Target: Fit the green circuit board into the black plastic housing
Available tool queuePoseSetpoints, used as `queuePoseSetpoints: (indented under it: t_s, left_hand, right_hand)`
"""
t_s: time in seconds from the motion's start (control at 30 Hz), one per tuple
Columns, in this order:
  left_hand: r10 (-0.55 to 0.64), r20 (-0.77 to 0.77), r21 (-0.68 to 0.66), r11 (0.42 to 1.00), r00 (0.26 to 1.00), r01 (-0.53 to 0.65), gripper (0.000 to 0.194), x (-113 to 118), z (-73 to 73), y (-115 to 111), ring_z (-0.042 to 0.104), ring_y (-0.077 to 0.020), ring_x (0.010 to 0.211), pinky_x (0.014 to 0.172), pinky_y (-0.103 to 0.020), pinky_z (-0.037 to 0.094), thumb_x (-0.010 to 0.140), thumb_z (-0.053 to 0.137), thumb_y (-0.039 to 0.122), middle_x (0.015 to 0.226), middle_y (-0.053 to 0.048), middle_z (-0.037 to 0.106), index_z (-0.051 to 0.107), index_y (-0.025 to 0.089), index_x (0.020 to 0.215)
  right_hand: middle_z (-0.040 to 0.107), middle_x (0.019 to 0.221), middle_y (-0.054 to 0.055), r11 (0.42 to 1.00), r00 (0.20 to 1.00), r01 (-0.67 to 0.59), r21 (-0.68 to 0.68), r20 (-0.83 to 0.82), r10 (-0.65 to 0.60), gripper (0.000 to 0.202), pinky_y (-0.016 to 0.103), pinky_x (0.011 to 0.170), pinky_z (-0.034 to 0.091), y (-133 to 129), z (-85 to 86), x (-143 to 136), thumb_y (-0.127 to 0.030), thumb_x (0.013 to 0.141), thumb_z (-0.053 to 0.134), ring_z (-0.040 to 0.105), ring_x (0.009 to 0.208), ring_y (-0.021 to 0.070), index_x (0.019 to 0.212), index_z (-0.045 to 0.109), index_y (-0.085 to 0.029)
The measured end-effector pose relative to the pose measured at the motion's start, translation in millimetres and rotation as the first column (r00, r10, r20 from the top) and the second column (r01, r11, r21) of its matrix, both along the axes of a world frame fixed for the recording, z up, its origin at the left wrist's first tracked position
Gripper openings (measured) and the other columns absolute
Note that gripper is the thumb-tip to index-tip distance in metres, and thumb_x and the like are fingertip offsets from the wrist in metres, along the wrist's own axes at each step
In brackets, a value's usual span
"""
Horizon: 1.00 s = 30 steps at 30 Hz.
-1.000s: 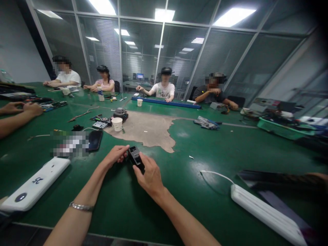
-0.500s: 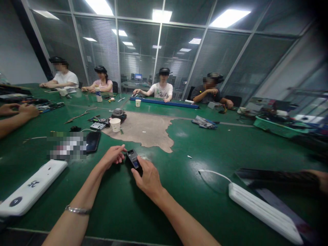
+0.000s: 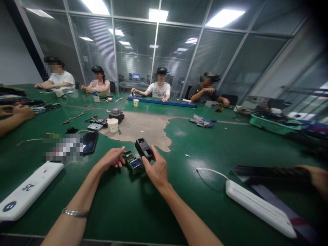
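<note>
1. Head view: the right hand grips the black casing beside the circuit board; tilting could knock the screen.
2. Whether the left hand grips the board cannot be told; loosely held, it might slip.

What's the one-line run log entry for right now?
Right hand: holding black casing | Left hand: beside green circuit board, contact unclear | Board: outside casing | Paper cup: beyond hands
</note>
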<state>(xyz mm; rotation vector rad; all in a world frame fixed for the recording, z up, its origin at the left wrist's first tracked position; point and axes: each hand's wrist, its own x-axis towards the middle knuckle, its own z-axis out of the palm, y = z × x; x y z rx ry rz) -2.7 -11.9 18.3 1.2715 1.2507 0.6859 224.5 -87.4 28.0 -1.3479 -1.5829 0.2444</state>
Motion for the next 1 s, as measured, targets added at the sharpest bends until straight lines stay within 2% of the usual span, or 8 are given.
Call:
queuePoseSetpoints:
  t_s: [0.13, 0.2, 0.4, 0.5, 0.6, 0.73, 0.87, 1.0]
  left_hand:
    - [-0.021, 0.023, -0.037, 0.999, 1.0, 0.022, 0.07, 1.6, -1.1, -1.7, 0.063, -0.0163, 0.048, 0.044, -0.023, 0.04, 0.081, 0.051, 0.07, 0.069, -0.01, 0.071, 0.052, 0.01, 0.117]
    - [-0.023, 0.036, -0.039, 0.999, 0.999, 0.024, 0.07, 1.8, -2.8, -1.7, 0.064, -0.017, 0.05, 0.045, -0.023, 0.041, 0.08, 0.052, 0.069, 0.069, -0.01, 0.071, 0.052, 0.01, 0.117]
    - [-0.018, 0.07, -0.042, 0.999, 0.997, 0.021, 0.069, 3.7, -4.9, -1.4, 0.065, -0.0172, 0.052, 0.048, -0.024, 0.044, 0.078, 0.054, 0.07, 0.069, -0.009, 0.07, 0.052, 0.01, 0.112]
    - [-0.025, 0.068, -0.042, 0.999, 0.997, 0.028, 0.068, 5.0, -4.0, -2.3, 0.065, -0.0165, 0.052, 0.048, -0.023, 0.044, 0.077, 0.054, 0.072, 0.068, -0.009, 0.07, 0.054, 0.011, 0.108]
    - [-0.041, 0.073, -0.032, 0.999, 0.996, 0.043, 0.068, 5.3, -2.4, -3.6, 0.065, -0.0163, 0.052, 0.047, -0.023, 0.043, 0.076, 0.054, 0.073, 0.069, -0.009, 0.07, 0.055, 0.011, 0.106]
    - [-0.036, 0.075, 0.011, 0.999, 0.997, 0.035, 0.07, 3.6, -1.9, -3.7, 0.06, -0.0136, 0.046, 0.044, -0.021, 0.039, 0.075, 0.053, 0.074, 0.064, -0.006, 0.068, 0.056, 0.011, 0.106]
    - [-0.016, 0.059, 0.062, 0.998, 0.998, 0.012, 0.072, 1.1, -3.8, -1.9, 0.049, -0.0102, 0.037, 0.037, -0.019, 0.031, 0.075, 0.052, 0.075, 0.054, 0.001, 0.061, 0.057, 0.012, 0.108]
    - [-0.013, 0.051, 0.061, 0.998, 0.999, 0.01, 0.074, 0.7, -4.4, -1.6, 0.049, -0.0108, 0.037, 0.037, -0.019, 0.03, 0.075, 0.049, 0.077, 0.054, 0.0, 0.061, 0.058, 0.012, 0.109]
  right_hand:
    - [0.066, 0.114, 0.012, 0.989, 0.994, 0.041, -0.141, 0.102, -0.026, 0.052, 0.039, 0.093, 0.048, 4.6, -10.5, 14.2, -0.03, 0.081, 0.059, 0.063, 0.105, 0.0264, 0.13, 0.052, -0.015]
    - [0.067, 0.112, 0.013, 0.982, 0.986, 0.053, -0.18, 0.167, -0.023, 0.05, 0.04, 0.093, 0.047, 5.1, -15.0, 16.6, -0.029, 0.079, 0.061, 0.062, 0.104, 0.0276, 0.126, 0.055, -0.014]
    - [0.058, 0.126, 0.02, 0.988, 0.966, 0.077, -0.133, 0.257, -0.041, 0.058, 0.045, 0.102, 0.039, 4.5, -19.3, 15.9, -0.032, 0.078, 0.063, 0.054, 0.116, 0.0315, 0.129, 0.052, -0.007]
    - [0.065, 0.114, 0.015, 0.989, 0.971, 0.029, -0.145, 0.237, 0.007, 0.047, 0.04, 0.094, 0.045, 2.4, -14.2, 17.3, -0.026, 0.08, 0.059, 0.06, 0.105, 0.0275, 0.124, 0.056, -0.011]
    - [0.069, 0.101, 0.009, 0.991, 0.985, -0.005, -0.135, 0.171, 0.028, 0.036, 0.034, 0.085, 0.048, -0.6, -3.7, 15.9, -0.028, 0.083, 0.057, 0.063, 0.094, 0.0235, 0.117, 0.06, -0.016]
    - [0.069, 0.098, 0.005, 0.993, 0.992, -0.084, -0.081, 0.087, 0.091, 0.035, 0.031, 0.078, 0.049, -6.4, 13.9, 3.7, -0.033, 0.087, 0.054, 0.064, 0.087, 0.0205, 0.119, 0.059, -0.02]
    - [0.069, 0.096, 0.007, 0.988, 0.974, -0.135, -0.069, 0.173, 0.145, 0.033, 0.031, 0.075, 0.049, -13.4, 26.7, -12.1, -0.035, 0.085, 0.056, 0.064, 0.085, 0.0218, 0.113, 0.062, -0.019]
    - [0.069, 0.094, 0.008, 0.989, 0.953, -0.116, -0.093, 0.269, 0.137, 0.029, 0.031, 0.074, 0.048, -16.9, 30.1, -21.3, -0.034, 0.086, 0.055, 0.064, 0.084, 0.0224, 0.11, 0.062, -0.019]
